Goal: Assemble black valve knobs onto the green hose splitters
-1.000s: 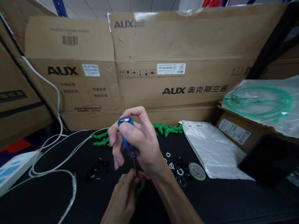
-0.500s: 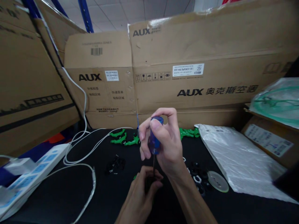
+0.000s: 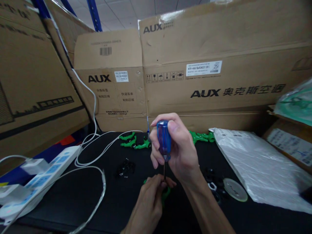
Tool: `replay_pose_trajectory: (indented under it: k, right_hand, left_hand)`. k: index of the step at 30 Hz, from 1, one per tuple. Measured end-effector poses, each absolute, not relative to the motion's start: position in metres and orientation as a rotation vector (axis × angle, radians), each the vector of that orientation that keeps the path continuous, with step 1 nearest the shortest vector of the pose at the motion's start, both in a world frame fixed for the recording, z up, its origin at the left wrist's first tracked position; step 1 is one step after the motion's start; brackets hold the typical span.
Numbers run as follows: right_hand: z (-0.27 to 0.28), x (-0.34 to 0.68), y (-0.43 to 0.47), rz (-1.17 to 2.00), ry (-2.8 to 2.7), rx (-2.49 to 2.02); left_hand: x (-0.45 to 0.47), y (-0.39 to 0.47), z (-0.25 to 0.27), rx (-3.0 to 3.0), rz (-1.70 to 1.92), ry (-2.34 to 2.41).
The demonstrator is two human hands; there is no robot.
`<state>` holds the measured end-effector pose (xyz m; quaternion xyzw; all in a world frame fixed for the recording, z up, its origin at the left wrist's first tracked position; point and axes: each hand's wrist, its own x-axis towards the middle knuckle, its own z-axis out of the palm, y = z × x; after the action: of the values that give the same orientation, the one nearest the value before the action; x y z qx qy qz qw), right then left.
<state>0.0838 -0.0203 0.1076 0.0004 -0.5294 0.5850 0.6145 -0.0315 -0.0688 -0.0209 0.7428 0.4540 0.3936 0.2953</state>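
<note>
My right hand [image 3: 179,146] is closed around the blue handle of a screwdriver [image 3: 163,138], which stands nearly upright with its shaft pointing down. Below it, my left hand [image 3: 151,196] is closed on a green plastic part [image 3: 166,194], mostly covered by the fingers. The shaft runs down to the left fingertips; its tip is hidden there. Further back on the black table lie jointed green pieces [image 3: 135,143], and more green pieces [image 3: 202,137] show behind the right hand. A small heap of dark screws [image 3: 125,168] lies left of my hands.
Right of my forearm are black and white rings [image 3: 212,186] and a round disc [image 3: 235,189]. A white plastic bag [image 3: 255,169] lies beyond them. A power strip [image 3: 46,182] and white cables [image 3: 103,188] occupy the left. Cardboard boxes [image 3: 170,110] wall in the back.
The view has shifted, so the surroundings sit further right. The screwdriver's grip has turned slightly in my right hand, and more of the green part shows beneath my left fingers.
</note>
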Motion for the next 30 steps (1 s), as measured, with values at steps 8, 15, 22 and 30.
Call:
replay_pose_trajectory:
  k: [8,15,22,30]
  right_hand:
    - [0.1112,0.0825,-0.0204,1.229,-1.235,-0.018]
    - [0.1112,0.0840,-0.0222,1.166,-1.208,-0.099]
    - [0.1111,0.0789,-0.0218,1.022,-1.210,-0.143]
    - [0.1133,0.0830,-0.0213,1.173,-1.245,-0.144]
  left_hand:
    - [-0.0283,-0.0677,-0.0145,1.914,0.919,1.213]
    - [-0.0278,-0.0643,-0.0148,2.020,0.976,1.207]
    - [-0.0290,-0.0629,-0.0142,1.990,0.963,1.232]
    - [-0.0296,-0.0637,-0.0136,2.003,0.962,1.249]
